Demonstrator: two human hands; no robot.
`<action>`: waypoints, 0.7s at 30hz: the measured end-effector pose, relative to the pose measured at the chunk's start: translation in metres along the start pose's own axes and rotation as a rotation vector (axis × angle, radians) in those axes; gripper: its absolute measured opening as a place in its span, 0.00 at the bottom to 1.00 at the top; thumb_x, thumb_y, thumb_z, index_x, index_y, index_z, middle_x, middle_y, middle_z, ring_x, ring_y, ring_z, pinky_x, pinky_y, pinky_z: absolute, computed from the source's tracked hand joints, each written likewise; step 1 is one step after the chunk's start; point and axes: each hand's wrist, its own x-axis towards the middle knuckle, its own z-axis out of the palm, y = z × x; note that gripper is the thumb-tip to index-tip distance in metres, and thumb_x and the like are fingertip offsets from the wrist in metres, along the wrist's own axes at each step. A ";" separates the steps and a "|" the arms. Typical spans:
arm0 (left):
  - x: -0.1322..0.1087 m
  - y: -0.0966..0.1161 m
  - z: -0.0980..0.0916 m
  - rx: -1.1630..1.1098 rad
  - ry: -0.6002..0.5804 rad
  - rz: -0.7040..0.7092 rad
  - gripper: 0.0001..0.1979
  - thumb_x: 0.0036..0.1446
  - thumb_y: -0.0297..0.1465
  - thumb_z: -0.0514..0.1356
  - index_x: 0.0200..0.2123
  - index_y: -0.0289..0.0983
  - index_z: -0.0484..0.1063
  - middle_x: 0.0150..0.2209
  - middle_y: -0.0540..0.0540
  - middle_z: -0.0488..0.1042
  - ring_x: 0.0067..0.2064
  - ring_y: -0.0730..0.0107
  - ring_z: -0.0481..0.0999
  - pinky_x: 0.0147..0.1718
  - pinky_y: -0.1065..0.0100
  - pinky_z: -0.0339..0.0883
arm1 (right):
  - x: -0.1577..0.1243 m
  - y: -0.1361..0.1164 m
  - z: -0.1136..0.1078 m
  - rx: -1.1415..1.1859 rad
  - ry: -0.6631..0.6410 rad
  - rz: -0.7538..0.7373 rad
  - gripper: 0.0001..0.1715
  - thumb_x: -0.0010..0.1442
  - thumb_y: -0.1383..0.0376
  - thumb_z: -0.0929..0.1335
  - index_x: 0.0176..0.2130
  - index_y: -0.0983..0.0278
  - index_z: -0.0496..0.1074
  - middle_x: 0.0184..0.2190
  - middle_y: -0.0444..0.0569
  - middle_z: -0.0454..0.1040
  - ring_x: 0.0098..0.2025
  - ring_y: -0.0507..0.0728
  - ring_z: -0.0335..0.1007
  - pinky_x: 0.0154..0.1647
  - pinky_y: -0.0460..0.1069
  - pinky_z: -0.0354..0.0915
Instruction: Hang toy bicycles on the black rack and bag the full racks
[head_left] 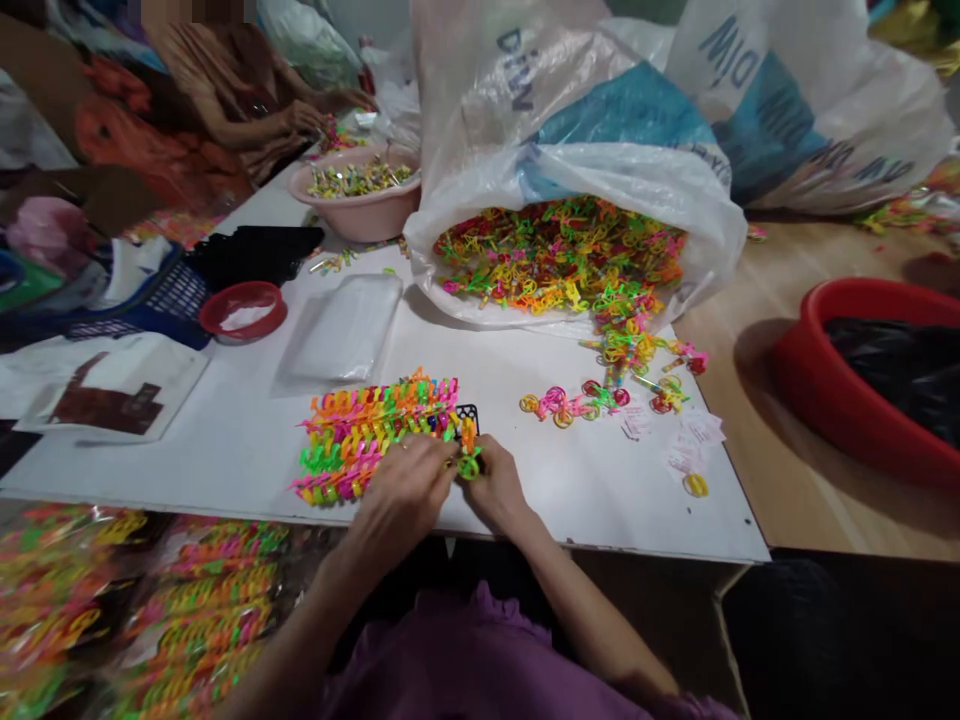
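My left hand and my right hand meet at the near edge of the white board. Both pinch a small green plastic piece with an orange one just above it. It sits at the right end of a black rack packed with rows of neon plastic pieces. My left hand's fingers lie over the rack's near right corner. Loose coloured pieces lie to the right of my hands.
A big clear bag spills neon pieces at the back. A pink bowl, a small red bowl and a clear sleeve stand behind. A red tub sits right. Another person works far left. Packed bags lie near left.
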 end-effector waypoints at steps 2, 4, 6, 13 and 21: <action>-0.009 0.006 0.006 0.024 -0.033 0.013 0.10 0.60 0.30 0.53 0.44 0.36 0.68 0.39 0.44 0.74 0.44 0.65 0.70 0.47 0.62 0.63 | -0.003 0.004 -0.001 -0.141 -0.022 -0.099 0.07 0.50 0.73 0.61 0.30 0.63 0.65 0.30 0.46 0.65 0.31 0.53 0.62 0.33 0.46 0.60; -0.011 0.011 0.011 0.034 -0.032 0.024 0.11 0.59 0.31 0.54 0.45 0.35 0.68 0.39 0.45 0.74 0.43 0.64 0.71 0.47 0.62 0.63 | -0.005 0.006 -0.006 -0.219 -0.079 -0.151 0.10 0.50 0.74 0.60 0.33 0.63 0.65 0.31 0.46 0.64 0.32 0.53 0.61 0.33 0.46 0.59; -0.009 0.013 0.014 0.041 -0.016 0.035 0.11 0.60 0.32 0.53 0.44 0.36 0.69 0.37 0.45 0.74 0.41 0.65 0.71 0.45 0.62 0.64 | -0.005 0.006 -0.011 -0.270 -0.139 -0.161 0.11 0.50 0.74 0.59 0.35 0.63 0.64 0.32 0.47 0.63 0.32 0.53 0.62 0.34 0.46 0.60; -0.006 0.010 0.016 0.091 0.011 0.112 0.11 0.61 0.29 0.51 0.41 0.38 0.72 0.37 0.46 0.76 0.40 0.66 0.73 0.44 0.64 0.65 | 0.001 -0.005 -0.006 -0.528 -0.296 -0.120 0.09 0.56 0.71 0.60 0.37 0.65 0.66 0.35 0.50 0.67 0.33 0.54 0.64 0.34 0.47 0.60; -0.034 -0.025 0.050 0.111 0.098 0.327 0.15 0.59 0.22 0.48 0.40 0.42 0.72 0.39 0.49 0.77 0.43 0.66 0.74 0.49 0.62 0.63 | 0.038 0.004 -0.091 -0.374 -0.338 -0.140 0.10 0.57 0.69 0.64 0.39 0.63 0.73 0.31 0.43 0.73 0.30 0.50 0.67 0.30 0.42 0.59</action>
